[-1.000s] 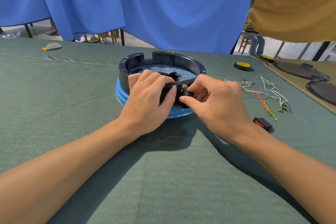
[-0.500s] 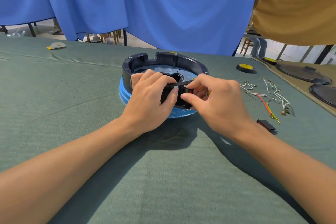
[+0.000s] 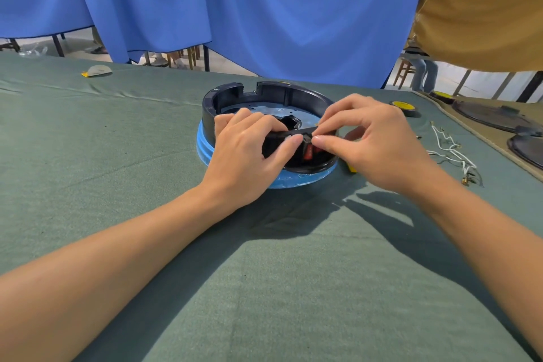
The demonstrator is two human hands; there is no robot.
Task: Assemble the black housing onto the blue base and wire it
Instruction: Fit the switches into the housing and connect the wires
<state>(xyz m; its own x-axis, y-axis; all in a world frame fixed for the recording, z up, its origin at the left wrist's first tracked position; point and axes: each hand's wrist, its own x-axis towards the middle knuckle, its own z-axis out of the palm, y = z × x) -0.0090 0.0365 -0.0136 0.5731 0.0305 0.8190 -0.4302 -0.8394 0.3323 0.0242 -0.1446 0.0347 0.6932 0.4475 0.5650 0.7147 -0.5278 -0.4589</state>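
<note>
Head view: black housing (image 3: 266,96) sits on blue base (image 3: 205,147), mid tabletop (image 3: 117,141). Left grip (image 3: 244,156) curls over housing's near rim, thumb pressing wall. Right grip (image 3: 373,144) pinches same rim, thumb and forefinger just above red switch (image 3: 311,151). Loose wires (image 3: 449,150) right of housing; yellow tape roll (image 3: 404,106) right of housing, farther back.

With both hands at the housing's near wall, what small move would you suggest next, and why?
Probably press the red switch fully into the black housing wall with the right hand, which pinches the rim beside it, while the left hand grips that rim.
</note>
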